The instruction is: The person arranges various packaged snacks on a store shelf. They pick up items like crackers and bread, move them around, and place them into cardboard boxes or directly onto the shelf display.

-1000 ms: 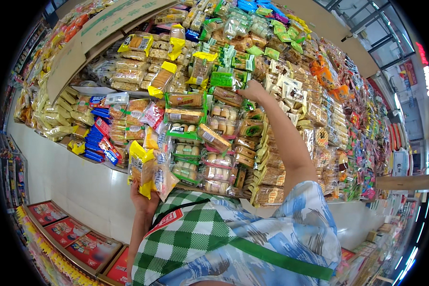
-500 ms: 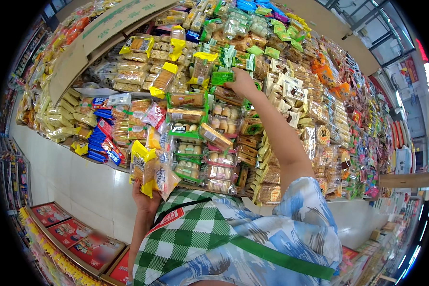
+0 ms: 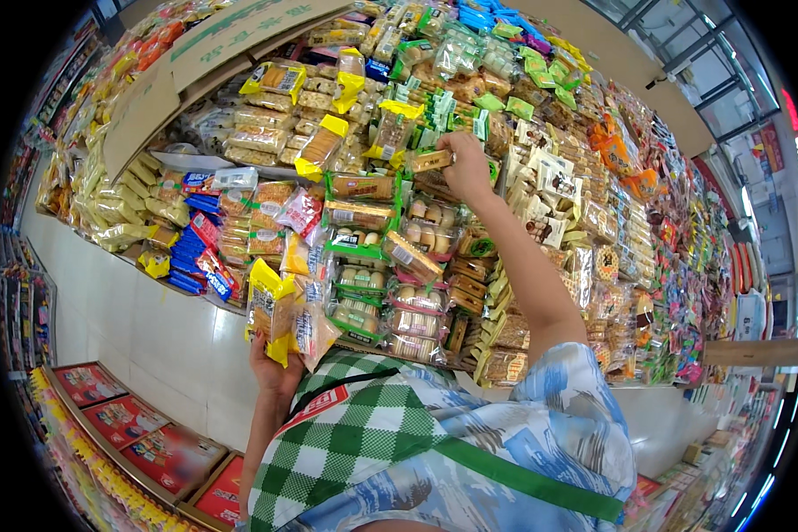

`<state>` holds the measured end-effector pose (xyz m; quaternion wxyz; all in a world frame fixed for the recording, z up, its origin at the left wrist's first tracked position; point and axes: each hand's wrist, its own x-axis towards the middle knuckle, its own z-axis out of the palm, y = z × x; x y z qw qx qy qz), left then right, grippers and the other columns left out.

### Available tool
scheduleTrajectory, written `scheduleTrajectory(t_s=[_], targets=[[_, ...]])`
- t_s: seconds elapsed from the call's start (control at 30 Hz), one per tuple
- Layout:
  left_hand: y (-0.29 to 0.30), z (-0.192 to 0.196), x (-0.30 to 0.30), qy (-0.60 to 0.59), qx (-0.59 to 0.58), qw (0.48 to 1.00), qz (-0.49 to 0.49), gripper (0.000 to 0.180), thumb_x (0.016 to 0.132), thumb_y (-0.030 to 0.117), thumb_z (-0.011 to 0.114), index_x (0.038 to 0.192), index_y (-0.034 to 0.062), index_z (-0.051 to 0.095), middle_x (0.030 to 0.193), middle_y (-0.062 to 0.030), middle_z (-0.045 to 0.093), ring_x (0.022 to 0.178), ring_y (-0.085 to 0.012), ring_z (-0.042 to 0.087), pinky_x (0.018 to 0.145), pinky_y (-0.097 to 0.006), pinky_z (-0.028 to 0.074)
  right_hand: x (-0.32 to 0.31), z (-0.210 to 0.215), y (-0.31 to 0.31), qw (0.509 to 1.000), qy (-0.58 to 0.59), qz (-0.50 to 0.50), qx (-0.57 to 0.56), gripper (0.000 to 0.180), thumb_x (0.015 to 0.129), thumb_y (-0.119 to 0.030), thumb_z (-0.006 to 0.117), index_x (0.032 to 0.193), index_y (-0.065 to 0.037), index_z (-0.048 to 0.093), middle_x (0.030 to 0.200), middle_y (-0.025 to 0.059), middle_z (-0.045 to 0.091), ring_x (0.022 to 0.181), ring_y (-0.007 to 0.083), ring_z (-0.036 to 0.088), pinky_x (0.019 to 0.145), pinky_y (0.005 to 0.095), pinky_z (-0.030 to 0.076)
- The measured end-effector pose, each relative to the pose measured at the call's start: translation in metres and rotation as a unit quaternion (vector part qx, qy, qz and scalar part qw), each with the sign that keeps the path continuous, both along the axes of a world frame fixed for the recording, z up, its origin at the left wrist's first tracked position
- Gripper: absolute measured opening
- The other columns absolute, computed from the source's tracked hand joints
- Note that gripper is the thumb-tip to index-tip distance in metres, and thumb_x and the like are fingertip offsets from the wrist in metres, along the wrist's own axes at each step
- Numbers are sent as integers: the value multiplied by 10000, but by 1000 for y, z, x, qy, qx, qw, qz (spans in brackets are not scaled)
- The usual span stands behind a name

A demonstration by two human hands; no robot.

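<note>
Head view, looking down on this heaped snack display: what has the left hand (image 3: 276, 372) got?

"It's gripping the lower end of a yellow-ended packet (image 3: 272, 306), at the near edge, just in front of the green-and-white checked apron (image 3: 355, 434). A clear packet (image 3: 315, 332) leans right against it; I can't tell from here whether the fingers have that one too."

And the right hand (image 3: 466, 166)?

"Stretched out over the goods, fingers bent round the right end of a slim brown packet (image 3: 428, 161). It looks pinched, though some fingertips are hidden."

Where is that brown packet, exactly?

"Among the middle rows, above the clear trays of round pastries (image 3: 430, 217), and just below and to the right of a yellow-topped packet (image 3: 390, 133). White packets (image 3: 557, 186) lie to the right of the wrist."

Anything over on the left side?

"Blue packets (image 3: 193, 244) near the edge, pale yellow packets (image 3: 124, 217) beyond them, and a cardboard flap (image 3: 213, 58) slanting above."
</note>
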<state>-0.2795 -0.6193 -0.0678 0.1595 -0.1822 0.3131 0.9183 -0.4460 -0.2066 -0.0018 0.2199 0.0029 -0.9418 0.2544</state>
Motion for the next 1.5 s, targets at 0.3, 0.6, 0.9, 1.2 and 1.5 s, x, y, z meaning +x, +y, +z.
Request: scheduleTrajectory(t_s=[0.3, 0.6, 0.9, 1.2, 1.5], targets=[[-3, -9, -2, -33, -4, 999, 12, 513, 865, 406, 475, 1296, 130, 450, 1265, -66, 531, 1188, -259, 483, 1040, -442, 334, 43, -3, -41, 988, -43, 148, 31, 482, 635, -82, 774, 967, -83, 426, 1306, 157, 430, 1139, 368, 450, 967, 428, 379], [-12, 15, -11, -14, 20, 994, 111, 475, 875, 402, 481, 1280, 153, 471, 1258, -45, 542, 1176, -241, 495, 1028, -432, 349, 54, -1, -54, 989, -88, 83, -80, 433, 672, -86, 740, 1017, -33, 484, 1006, 128, 561, 968, 259, 569, 834, 358, 455], [-71, 10, -9, -12, 46, 982, 183, 514, 864, 475, 497, 1268, 157, 488, 1236, -32, 557, 1143, -232, 518, 1012, -409, 376, 87, 29, -118, 986, -75, 73, -133, 539, 663, -158, 736, 1129, -13, 509, 1071, 170, 552, 1011, 303, 539, 875, 363, 443], [-100, 6, 13, -50, 78, 972, 218, 479, 877, 443, 486, 1264, 161, 491, 1246, -27, 554, 1153, -236, 517, 1031, -422, 360, 121, -1, -194, 966, -179, 145, -119, 562, 638, -152, 753, 1136, -48, 513, 1043, 147, 563, 1018, 307, 519, 899, 379, 423], [-123, -16, 23, -44, 110, 967, 226, 441, 863, 414, 512, 1226, 166, 515, 1195, -33, 585, 1098, -229, 552, 976, -415, 416, 114, -18, -254, 962, -166, 204, -74, 573, 618, -151, 739, 1135, -45, 516, 1039, 142, 577, 990, 315, 520, 865, 383, 436]])
